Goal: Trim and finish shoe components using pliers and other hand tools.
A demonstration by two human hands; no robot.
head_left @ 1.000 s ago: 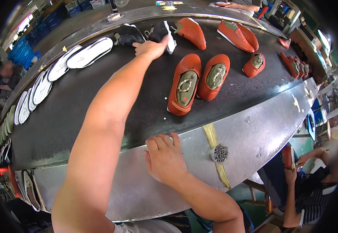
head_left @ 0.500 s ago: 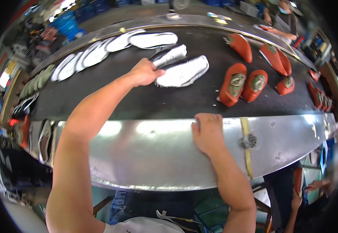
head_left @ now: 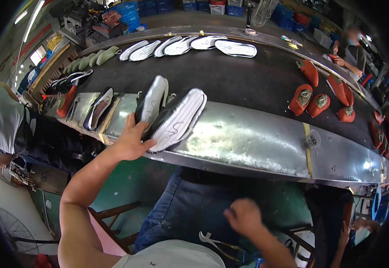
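My left hand (head_left: 131,142) grips a pair of shoes with white soles (head_left: 170,115) at the front metal ledge (head_left: 248,140) of the conveyor, soles facing up toward me. The two shoes lie side by side, one black-sided upper showing between them. My right hand (head_left: 244,216) hangs low over my lap, fingers curled, with nothing in it, well away from the ledge.
The black belt (head_left: 243,85) carries a row of white soles (head_left: 190,44) at the far side and several orange shoe lasts (head_left: 313,99) to the right. More shoes (head_left: 98,108) lie on the ledge at left. One person stands at left (head_left: 2,120), another works at far right (head_left: 353,44).
My left hand has pulled the pair of shoes off the belt onto the front ledge. My right hand has left the ledge and dropped to my lap.
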